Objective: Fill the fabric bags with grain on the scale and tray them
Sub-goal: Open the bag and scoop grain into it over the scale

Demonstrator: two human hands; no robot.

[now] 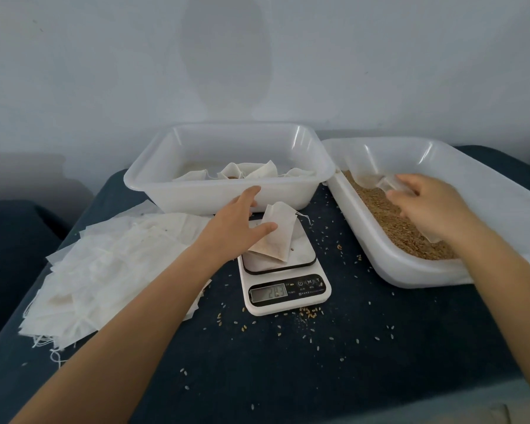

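Dark blue cloth (364, 356) (grain-flecked) covers the table; pale wall (104, 71) behind.

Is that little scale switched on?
On. The scale shows lit digits on its display while a bag lies on its platform; the exact reading is too blurred to tell.
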